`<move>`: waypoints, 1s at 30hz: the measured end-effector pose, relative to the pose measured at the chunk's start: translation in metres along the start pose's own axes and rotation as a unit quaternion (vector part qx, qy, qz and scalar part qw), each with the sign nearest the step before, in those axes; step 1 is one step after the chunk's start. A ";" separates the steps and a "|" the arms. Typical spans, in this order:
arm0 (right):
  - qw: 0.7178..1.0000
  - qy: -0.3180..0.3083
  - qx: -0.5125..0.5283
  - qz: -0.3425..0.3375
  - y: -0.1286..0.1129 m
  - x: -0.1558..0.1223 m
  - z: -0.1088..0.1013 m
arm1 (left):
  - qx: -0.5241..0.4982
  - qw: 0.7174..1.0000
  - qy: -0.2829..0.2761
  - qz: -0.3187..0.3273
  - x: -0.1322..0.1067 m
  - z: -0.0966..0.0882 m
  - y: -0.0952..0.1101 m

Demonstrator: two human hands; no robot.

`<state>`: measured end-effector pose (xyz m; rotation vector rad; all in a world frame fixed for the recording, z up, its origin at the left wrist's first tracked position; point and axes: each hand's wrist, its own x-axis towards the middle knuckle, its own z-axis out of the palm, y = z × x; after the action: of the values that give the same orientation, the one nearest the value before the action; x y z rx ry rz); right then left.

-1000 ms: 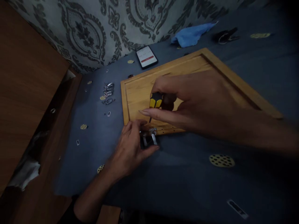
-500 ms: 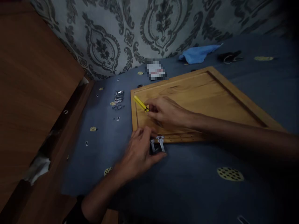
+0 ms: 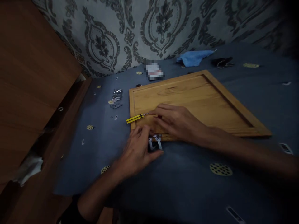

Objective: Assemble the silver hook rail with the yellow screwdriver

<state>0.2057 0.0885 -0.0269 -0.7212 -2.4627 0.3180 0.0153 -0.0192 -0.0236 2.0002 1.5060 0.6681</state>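
Note:
A wooden panel door (image 3: 210, 99) lies flat on a blue spotted sheet. At its near left corner sits a metal hinge (image 3: 156, 141); my left hand (image 3: 136, 152) pinches it, thumb on the right side and fingers curled on the left. A yellow-handled screwdriver (image 3: 135, 118) lies across the panel's left edge, its tip pointing right. My right hand (image 3: 177, 119) rests on the panel just right of that tip, fingers bent downward beside the shaft and above the hinge. Whether those fingers touch the screwdriver is unclear.
Several loose metal hinges (image 3: 116, 99) lie left of the panel. A phone (image 3: 154, 70), a blue cloth (image 3: 193, 57) and a dark object (image 3: 223, 62) lie near the patterned wall. A brown wooden cabinet (image 3: 32, 77) stands on the left.
My right hand came down from above with the screwdriver and laid it across the panel's left edge. The left hand stayed on the hinge.

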 end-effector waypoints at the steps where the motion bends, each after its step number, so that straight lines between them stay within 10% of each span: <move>1: 1.000 0.022 -0.004 -0.004 -0.003 -0.012 -0.001 | -0.001 1.000 -0.001 0.001 0.000 0.000 -0.001; 9: 0.991 0.105 0.021 -0.085 -0.019 -0.072 0.002 | -0.012 1.000 -0.007 0.011 0.000 0.000 -0.001; 30: 0.993 0.017 0.112 0.015 -0.016 -0.059 0.016 | 0.002 0.999 0.017 0.033 -0.003 0.001 -0.002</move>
<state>0.2320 0.0416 -0.0600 -0.6628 -2.3385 0.5785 0.0137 -0.0215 -0.0262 2.0590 1.4676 0.7291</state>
